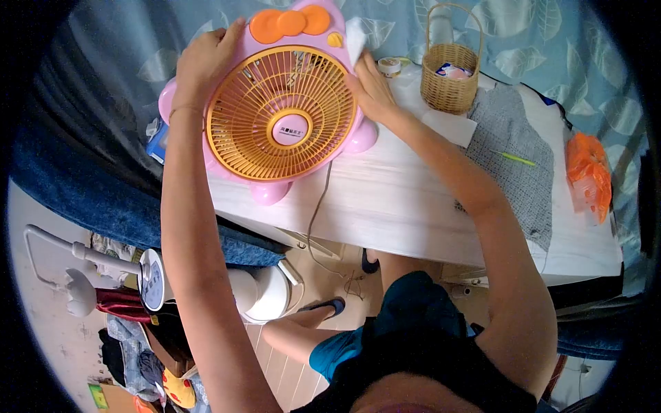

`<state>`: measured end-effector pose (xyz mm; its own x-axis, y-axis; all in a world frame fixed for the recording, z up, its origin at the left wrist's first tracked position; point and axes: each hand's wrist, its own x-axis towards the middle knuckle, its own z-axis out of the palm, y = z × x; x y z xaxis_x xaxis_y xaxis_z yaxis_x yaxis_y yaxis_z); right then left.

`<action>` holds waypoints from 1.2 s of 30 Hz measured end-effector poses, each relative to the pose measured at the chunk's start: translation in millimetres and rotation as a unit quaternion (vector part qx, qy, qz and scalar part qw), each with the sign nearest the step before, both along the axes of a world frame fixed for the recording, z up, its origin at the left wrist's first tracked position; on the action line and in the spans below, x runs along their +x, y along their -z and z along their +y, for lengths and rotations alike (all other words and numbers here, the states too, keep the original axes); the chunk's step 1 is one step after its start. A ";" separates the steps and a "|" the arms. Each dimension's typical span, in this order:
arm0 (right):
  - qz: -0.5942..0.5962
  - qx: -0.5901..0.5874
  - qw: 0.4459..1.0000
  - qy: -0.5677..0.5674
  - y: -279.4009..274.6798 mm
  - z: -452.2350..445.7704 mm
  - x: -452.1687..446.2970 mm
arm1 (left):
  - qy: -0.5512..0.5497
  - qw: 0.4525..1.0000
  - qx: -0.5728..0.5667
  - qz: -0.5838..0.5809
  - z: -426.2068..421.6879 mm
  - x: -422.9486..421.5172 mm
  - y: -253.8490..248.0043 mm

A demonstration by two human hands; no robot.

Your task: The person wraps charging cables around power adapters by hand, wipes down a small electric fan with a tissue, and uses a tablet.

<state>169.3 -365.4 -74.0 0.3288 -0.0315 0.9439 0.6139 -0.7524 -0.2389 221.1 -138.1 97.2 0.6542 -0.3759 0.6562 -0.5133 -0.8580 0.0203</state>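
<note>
A pink fan (248, 179) with an orange grille and an orange bow on top stands tilted on the white table. My left hand (206, 62) is closed over its upper left edge, thumb toward the bow. At the fan's right side, my right hand (374, 89) presses a white cloth or tissue (356, 38) against the rim near the top. Part of that cloth is hidden behind the fingers and the fan. A grey power cord (318, 206) hangs from the fan over the table's front edge.
Right of the fan are a wicker basket (449, 89), a small round jar (390, 67), a white paper (447, 129), a grey cloth (513, 165) with a green pen (516, 158), and an orange bag (589, 168). A white appliance (153, 279) stands at the lower left.
</note>
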 end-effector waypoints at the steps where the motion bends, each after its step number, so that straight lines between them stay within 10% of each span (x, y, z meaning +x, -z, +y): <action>1: -0.048 -0.035 0.998 0.014 -10.0 3.0 -2.0 | 0.016 1.000 0.000 -0.001 0.8 0.7 0.2; 12: -0.070 0.076 0.991 -0.085 -21.3 3.0 -7.2 | 0.065 0.997 0.003 0.038 2.7 5.2 -3.0; 17: -0.075 0.132 0.984 -0.090 -9.6 5.3 -10.7 | 0.116 0.925 -0.074 -0.354 22.3 -20.1 27.5; 19: -0.078 0.181 0.975 -0.106 -8.9 8.7 -9.1 | 0.078 0.886 -0.285 -0.358 46.5 -51.6 57.2; 21: -0.052 0.192 0.974 -0.106 -12.5 4.2 -8.6 | 0.146 0.811 -0.525 -0.212 81.2 -49.9 115.3; 24: -0.056 0.222 0.968 -0.101 -24.6 5.7 -6.6 | 0.118 0.796 -0.593 0.005 109.7 -35.5 212.9; 26: -0.072 0.224 0.968 -0.088 -29.4 13.5 -6.7 | 0.224 0.664 -0.665 0.260 113.3 -26.4 263.0; 28: -0.102 0.143 0.984 -0.009 -29.6 12.7 -4.0 | 0.131 0.757 -0.607 0.204 81.9 -42.2 263.2; 36: -0.070 0.167 0.983 0.027 -42.0 4.2 -8.9 | 0.216 0.755 -0.596 0.170 61.1 -79.7 267.3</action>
